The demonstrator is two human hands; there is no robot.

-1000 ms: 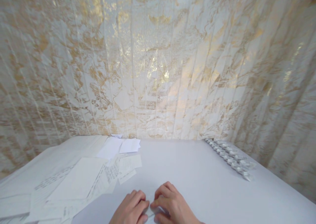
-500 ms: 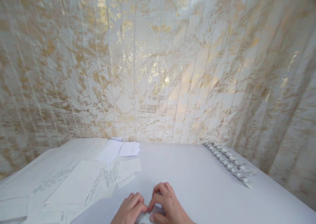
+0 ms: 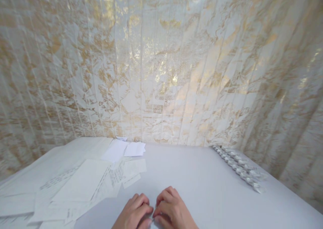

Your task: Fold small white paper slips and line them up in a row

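Note:
At the bottom centre, my left hand (image 3: 136, 210) and my right hand (image 3: 173, 208) meet close to the white tabletop, fingers curled and thumbs facing each other. Between the fingertips they pinch a small pale piece of paper (image 3: 152, 223). Most of it is hidden under my fingers and below the picture's edge, so its shape cannot be made out.
Sheets of printed and blank paper (image 3: 80, 182) overlap across the left of the table (image 3: 191, 175). Small white slips (image 3: 135, 149) lie at their far end. Rows of silvery folded pieces (image 3: 238, 168) lie on the right. A patterned curtain (image 3: 161, 70) hangs behind.
My hands have drawn closer together, with the thumbs now nearly meeting over the paper piece, which shows less than before. The view has shifted slightly.

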